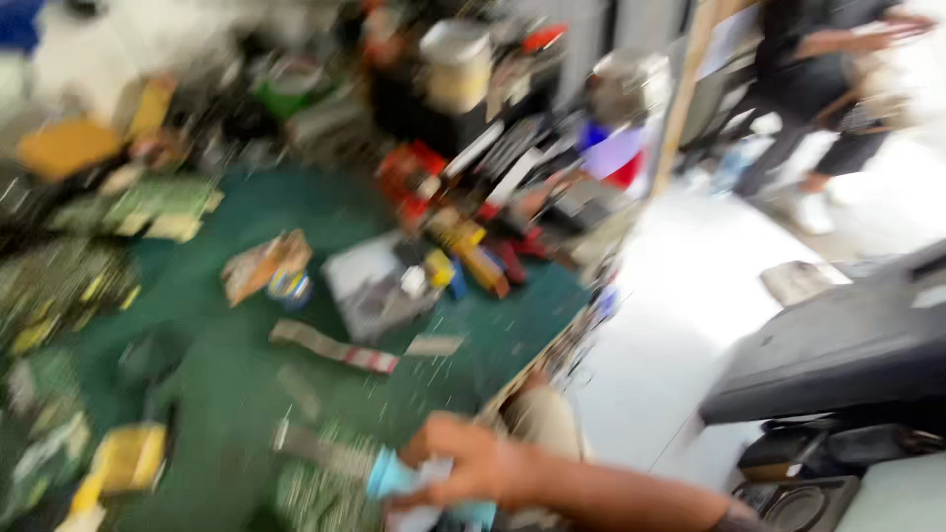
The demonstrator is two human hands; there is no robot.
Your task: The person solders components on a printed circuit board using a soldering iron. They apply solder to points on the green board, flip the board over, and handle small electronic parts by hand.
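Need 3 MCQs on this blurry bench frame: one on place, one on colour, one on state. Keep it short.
1. Where is the person's right hand?
A. bottom edge, over the green bench mat
B. top left corner
C. on the white floor

2. What colour is the tool handle in that hand?
A. red
B. light blue
C. black

3. What is the state of the right hand?
A. open and flat
B. closed on the light blue handled tool
C. out of view

Key: 1 A, the hand sits low over the green mat; 2 B, the handle by the fingers is pale blue; 3 B, the fingers wrap the handle, grip closed.
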